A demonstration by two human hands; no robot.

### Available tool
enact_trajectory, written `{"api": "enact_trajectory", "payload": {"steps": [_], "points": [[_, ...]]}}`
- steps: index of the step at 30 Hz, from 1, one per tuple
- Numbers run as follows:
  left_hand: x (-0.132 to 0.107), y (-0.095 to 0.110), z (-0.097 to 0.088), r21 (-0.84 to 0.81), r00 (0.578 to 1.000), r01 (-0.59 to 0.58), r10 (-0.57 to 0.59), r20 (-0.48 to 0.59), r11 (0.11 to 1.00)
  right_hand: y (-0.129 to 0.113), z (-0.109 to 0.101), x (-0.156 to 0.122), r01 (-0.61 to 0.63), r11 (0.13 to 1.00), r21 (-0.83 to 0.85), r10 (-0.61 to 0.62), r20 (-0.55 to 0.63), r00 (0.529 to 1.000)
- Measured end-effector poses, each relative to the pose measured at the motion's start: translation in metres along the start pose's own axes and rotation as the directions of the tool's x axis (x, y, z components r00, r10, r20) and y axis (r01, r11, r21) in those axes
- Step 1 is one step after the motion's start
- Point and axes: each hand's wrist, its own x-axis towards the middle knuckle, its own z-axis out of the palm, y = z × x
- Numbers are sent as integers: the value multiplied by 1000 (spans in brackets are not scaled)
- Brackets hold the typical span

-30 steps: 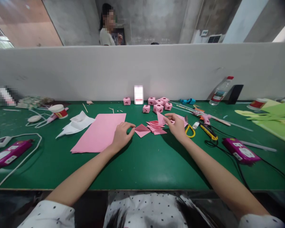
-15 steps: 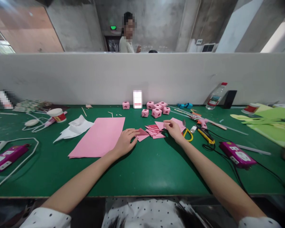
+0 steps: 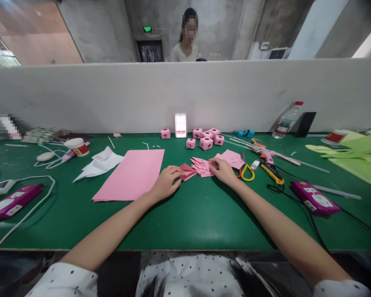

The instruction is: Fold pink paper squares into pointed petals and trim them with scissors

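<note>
Apparently done: several pink boxes (image 3: 206,144) by the partition (image 3: 111,99). Apparently left to do: the pink pile (image 3: 200,166) on the tabletop (image 3: 185,222), with the right hand (image 3: 225,170) curled at its edge, grip impossible to tell; just beside it, folded paper (image 3: 189,172), pinched in the left hand (image 3: 167,180). Two paper cups (image 3: 76,146), leaning bottle (image 3: 287,123): contents unclear.

Beyond the green table (image 3: 185,222) stand a pale partition (image 3: 111,95) and grey walls (image 3: 219,27).

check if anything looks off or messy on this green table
The white sheet left of the large pink paper is crumpled, while that paper lies mostly flat. Small pale scraps also lie loose beyond the paper. I see no spill.
</note>
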Motion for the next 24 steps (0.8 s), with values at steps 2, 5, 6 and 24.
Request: {"api": "enact_trajectory", "payload": {"steps": [2, 5, 6, 24], "points": [[0, 0, 0, -2, 1000, -4, 4, 10, 1000, -8, -1, -1, 52, 999, 8, -52, 27, 998], [0, 1, -1, 2, 999, 7, -7, 40, 1000, -16, -2, -2, 132, 991, -6, -131, 63, 989], [0, 1, -1, 7, 999, 8, -8, 54, 1000, -18, -2, -3, 149, 989, -8, -148, 80, 986], [9, 5, -3, 78, 969, 22, -3, -246, 997, -43, -9, -12, 281, 954, 101, -255, -217, 942]]}}
